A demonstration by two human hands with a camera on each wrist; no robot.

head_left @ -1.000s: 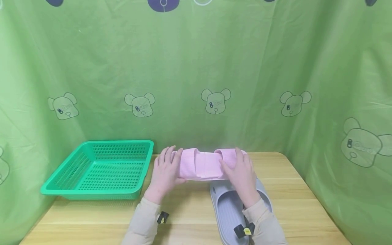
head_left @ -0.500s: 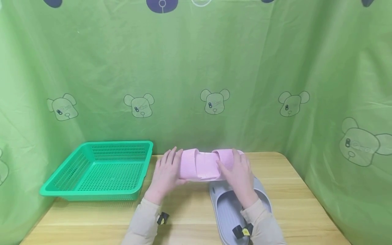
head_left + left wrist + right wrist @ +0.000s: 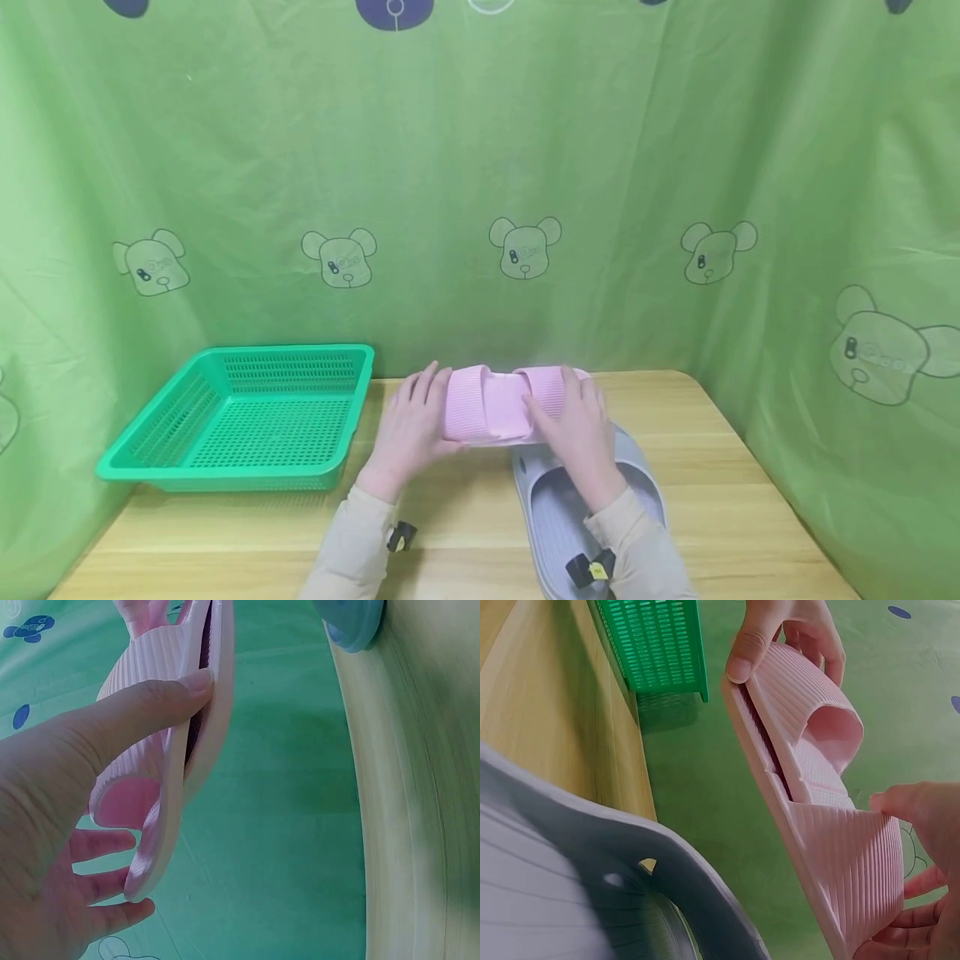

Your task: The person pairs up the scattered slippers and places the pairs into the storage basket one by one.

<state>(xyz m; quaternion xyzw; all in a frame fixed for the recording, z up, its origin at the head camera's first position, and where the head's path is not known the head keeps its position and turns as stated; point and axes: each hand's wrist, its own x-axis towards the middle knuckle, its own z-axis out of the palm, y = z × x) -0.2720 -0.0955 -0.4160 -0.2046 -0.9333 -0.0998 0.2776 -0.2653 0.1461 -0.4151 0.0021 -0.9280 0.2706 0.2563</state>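
Down in front of the basket [image 3: 225, 472] and off to its right, two pale sleeves [image 3: 352, 537] reach forward, and each wrist carries a small black piece [image 3: 579, 571] with a dab of yellow. Under the right one lies a grey slipper [image 3: 555, 525], well right of the basket, strap end pointing away, and that sleeve hides part of it.

Now the hands! Just right of the basket, the left hand [image 3: 408, 421] pinches one end of the pink slippers [image 3: 510, 407], thumb across the sole edges, fingers reaching round the other side. Farther right of the basket, the right hand [image 3: 583, 429] grips the opposite end, thumb at a strap's edge, fingers wrapped beyond it. And the slippers themselves: right of the basket, up off the table [image 3: 720, 483], lying crosswise, soles stacked, a dark gap showing between the layers, both ribbed straps facing the same way, one near each hand.

The basket, green and slotted, sits apart from all of them on the table's left side, tucked toward the back. Behind the basket and beyond the table hangs the curtain [image 3: 450, 150], green, with a row of outlined animal heads [image 3: 525, 250] running across it.
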